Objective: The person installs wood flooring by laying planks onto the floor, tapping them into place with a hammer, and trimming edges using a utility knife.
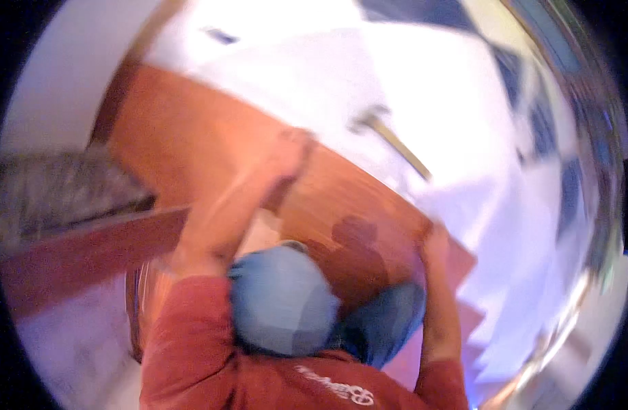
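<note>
Through the head view, somewhat smeared for me by blur, the biggest thing I see is a white surface (pixel 307 75) with dark patches, spreading beyond the person. Next comes the wooden panel (pixel 184 130), orange-brown and smooth, slanting from upper left to lower right in front of the knees, its far edge against the white. A red shirt (pixel 191 335) with pale lettering fills the bottom of my view, and above it is a bent knee in blue jeans (pixel 283 301), near the panel. At left I have a dark red beam (pixel 88 253) and a rough grey mass (pixel 61 188) just above it. The left hand (pixel 292 154) is at the panel's far edge; I cannot tell whether it is clenched. The right hand (pixel 434 242) is farther along that edge, near the corner, its grip also unclear to me. Beyond the panel, between the hands, a hammer (pixel 399 147) lies on the white surface, untouched. Smallest is a dark object (pixel 220 35) at upper left, too blurred to name.
</note>
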Action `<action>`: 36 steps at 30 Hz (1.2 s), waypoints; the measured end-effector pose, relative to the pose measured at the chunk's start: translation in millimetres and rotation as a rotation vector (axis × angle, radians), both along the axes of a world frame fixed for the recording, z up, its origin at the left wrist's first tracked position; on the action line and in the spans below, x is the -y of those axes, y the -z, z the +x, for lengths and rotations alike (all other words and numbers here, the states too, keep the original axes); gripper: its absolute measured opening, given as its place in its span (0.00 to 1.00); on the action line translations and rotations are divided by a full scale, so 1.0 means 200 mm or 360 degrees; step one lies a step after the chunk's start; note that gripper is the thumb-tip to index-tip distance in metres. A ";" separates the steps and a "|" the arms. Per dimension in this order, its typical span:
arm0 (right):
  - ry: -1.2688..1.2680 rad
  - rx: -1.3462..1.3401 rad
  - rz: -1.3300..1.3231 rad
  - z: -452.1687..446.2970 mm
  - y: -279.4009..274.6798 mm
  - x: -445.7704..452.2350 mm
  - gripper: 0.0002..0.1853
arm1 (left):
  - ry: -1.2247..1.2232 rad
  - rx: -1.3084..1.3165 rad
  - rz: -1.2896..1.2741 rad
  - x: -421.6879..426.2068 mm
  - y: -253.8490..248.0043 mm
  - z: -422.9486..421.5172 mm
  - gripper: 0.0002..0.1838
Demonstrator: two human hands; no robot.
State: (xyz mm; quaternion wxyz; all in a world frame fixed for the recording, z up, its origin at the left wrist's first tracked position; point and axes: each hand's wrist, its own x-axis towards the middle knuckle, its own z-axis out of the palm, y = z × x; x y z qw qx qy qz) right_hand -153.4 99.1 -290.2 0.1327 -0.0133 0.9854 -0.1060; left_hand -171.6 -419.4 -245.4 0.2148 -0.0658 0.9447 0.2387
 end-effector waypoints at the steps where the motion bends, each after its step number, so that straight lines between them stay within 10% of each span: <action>1: -0.0421 0.0214 0.0343 -0.04 -0.01 -0.03 0.25 | -0.0038 -0.0078 0.0050 0.06 -0.03 0.05 0.34; 7: -0.0257 0.0099 0.0270 -0.06 0.07 0.03 0.22 | -0.1143 -0.0381 -0.0433 1.01 0.58 0.36 0.33; 14: -0.0549 0.0009 -0.0032 -0.23 0.00 0.86 0.24 | -0.2018 -0.0393 -0.0641 2.13 0.52 0.61 0.30; 20: -0.0824 0.0051 -0.0297 -0.66 -0.27 2.03 0.17 | -0.1801 -0.0371 -0.0806 2.49 0.59 0.52 0.31; 36: -0.1705 0.0297 -0.0815 -0.78 0.14 4.84 0.19 | -0.1821 -0.0687 -0.0910 2.61 0.72 0.58 0.29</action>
